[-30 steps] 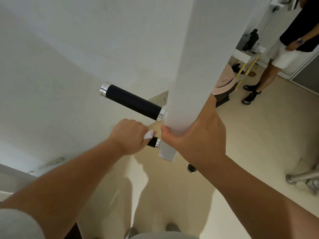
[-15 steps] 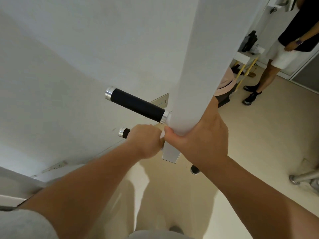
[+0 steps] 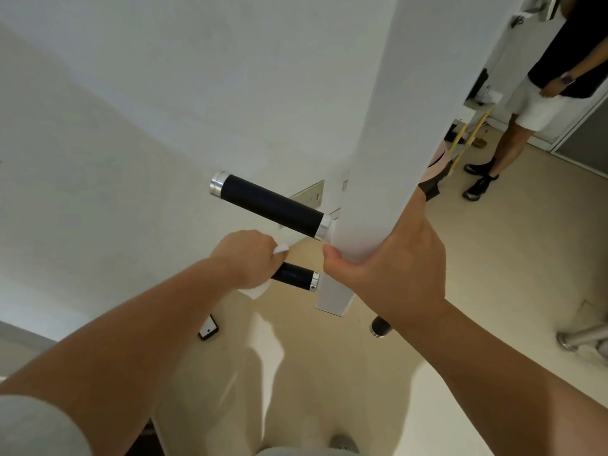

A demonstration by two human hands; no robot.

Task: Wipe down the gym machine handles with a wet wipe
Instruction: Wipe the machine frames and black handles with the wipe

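A white square post (image 3: pixel 385 133) of the gym machine carries black foam handles with silver end caps. The upper handle (image 3: pixel 269 205) sticks out to the left, bare. My left hand (image 3: pixel 250 258) is closed around the outer part of the lower handle (image 3: pixel 294 274), with a white wet wipe (image 3: pixel 255 291) wrapped under the fingers and a corner hanging below. The inner part of that handle shows, up to its silver collar. My right hand (image 3: pixel 385 274) grips the post's lower end. A third handle tip (image 3: pixel 380 325) pokes out beneath my right wrist.
A white wall lies close behind the handles, with a wall plate (image 3: pixel 309 194). A small black device (image 3: pixel 209 329) lies on the beige floor. A person in white shorts (image 3: pixel 533 103) stands at the far right. A metal floor tube (image 3: pixel 582 337) lies at the right edge.
My left hand has slid outward along the lower handle with the wipe, away from the post, baring the handle's inner part. My right hand stays on the post.
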